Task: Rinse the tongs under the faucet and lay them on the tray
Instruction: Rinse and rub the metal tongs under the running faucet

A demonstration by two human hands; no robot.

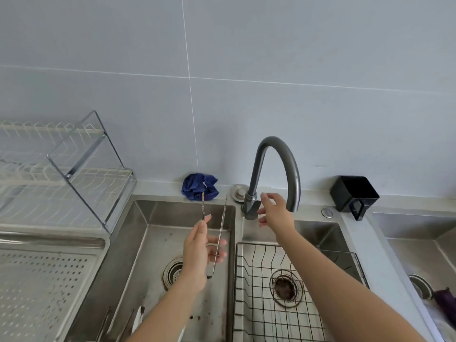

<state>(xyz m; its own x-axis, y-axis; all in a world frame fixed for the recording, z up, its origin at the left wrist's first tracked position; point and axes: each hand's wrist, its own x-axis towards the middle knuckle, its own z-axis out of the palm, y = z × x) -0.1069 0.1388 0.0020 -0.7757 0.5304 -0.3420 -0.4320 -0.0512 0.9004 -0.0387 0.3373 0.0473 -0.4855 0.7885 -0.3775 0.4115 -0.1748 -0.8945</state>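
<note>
- Perforated tray (49, 272), well left of the fingers, holds no tongs yet.
- Left hand (199, 250) grips the tongs (220, 225) above the sink basin (158, 218), with the tips splayed beyond the fingertips.
- Right hand (274, 213), fingers loosely spread, reaches for the base of the faucet (274, 140). No water shows, so rinsing seems not yet begun.
- No writing is legible.

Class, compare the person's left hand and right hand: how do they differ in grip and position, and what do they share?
The left hand grips the tongs; the right hand holds nothing. The left hand's fingers curl; the right hand's are loosely spread. The left hand hovers over the left basin; the right hand reaches by the faucet's base. Both are bare.
</note>
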